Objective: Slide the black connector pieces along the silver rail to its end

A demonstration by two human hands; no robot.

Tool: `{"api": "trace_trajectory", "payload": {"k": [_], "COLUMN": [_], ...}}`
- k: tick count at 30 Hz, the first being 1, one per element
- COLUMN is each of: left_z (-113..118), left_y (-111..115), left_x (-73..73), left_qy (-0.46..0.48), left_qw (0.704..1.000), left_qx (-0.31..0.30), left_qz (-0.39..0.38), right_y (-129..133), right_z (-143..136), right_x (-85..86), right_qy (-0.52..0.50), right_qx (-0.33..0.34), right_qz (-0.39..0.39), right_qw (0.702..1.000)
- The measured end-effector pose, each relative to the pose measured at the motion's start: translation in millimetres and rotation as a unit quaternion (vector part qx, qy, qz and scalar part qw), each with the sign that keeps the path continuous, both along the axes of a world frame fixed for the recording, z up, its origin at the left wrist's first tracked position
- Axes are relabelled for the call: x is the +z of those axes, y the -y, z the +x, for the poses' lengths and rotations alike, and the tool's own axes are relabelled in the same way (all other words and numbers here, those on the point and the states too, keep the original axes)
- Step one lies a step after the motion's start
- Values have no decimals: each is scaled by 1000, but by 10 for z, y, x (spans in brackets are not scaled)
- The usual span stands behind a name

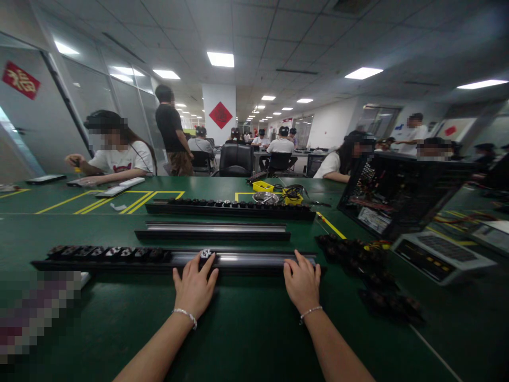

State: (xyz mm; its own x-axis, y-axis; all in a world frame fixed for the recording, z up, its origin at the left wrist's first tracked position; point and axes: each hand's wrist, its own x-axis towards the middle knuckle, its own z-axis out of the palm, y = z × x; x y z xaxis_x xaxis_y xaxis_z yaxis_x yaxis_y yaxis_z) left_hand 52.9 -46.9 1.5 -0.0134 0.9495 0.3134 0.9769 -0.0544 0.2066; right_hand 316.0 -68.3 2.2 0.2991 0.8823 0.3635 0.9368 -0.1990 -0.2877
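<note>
A long black rail point(238, 260) with a shiny silver channel lies across the bench in front of me. Several small dark blocks point(113, 253), some with light tops, sit in a row along its left part. My left hand point(194, 289) rests at the rail's middle with fingers spread, its fingertips at a single black-and-white block point(205, 254); whether they press on it I cannot tell. Fingers apart, my right hand point(303, 284) lies over the rail's right end and holds nothing that I can see.
Beyond lie a second rail point(214, 231) and a rail full of blocks point(230, 209). Dark parts point(353, 254) are heaped at right, near an open computer case point(401, 191) and a power supply point(441, 254). Yellow bins point(263, 186) stand farther back. Co-workers sit around.
</note>
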Motion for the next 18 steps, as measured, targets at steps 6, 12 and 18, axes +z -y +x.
{"api": "trace_trajectory", "payload": {"k": [6,12,18], "left_z": [9,19,20], "left_y": [-3,5,7], "left_x": [-26,-30,-43], "left_qy": [-4,-4,-3], "left_qw": [1000,999,999], "left_qx": [-17,-30,-35], "left_qz": [6,14,16], "right_y": [1,1,-6], "right_z": [9,7,7], "right_x": [5,7,-4], "right_qy": [-4,-10,-2], "right_qx": [0,-2,-3], "right_qz": [-4,-8,-3], "right_qw": [1000,1000,1000]}}
